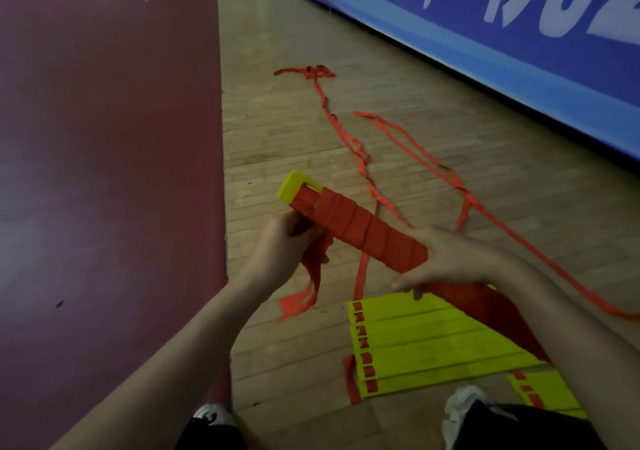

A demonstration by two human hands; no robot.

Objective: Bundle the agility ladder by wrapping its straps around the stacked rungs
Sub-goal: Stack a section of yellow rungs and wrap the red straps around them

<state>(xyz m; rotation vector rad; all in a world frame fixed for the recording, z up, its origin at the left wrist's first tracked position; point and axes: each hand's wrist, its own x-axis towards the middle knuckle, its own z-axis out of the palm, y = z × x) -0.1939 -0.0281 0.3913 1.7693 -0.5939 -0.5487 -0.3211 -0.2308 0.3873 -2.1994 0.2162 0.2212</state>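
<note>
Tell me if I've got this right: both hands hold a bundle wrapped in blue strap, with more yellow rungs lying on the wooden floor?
Not quite. The head view shows the strap round the bundle is red-orange, not blue. The left hand and right hand do hold it, and more yellow rungs lie on the wooden floor.

blue banner (519, 51) with white lettering runs along the right. wood floor (294, 120) strip borders maroon floor (104, 137) on its left.
</note>
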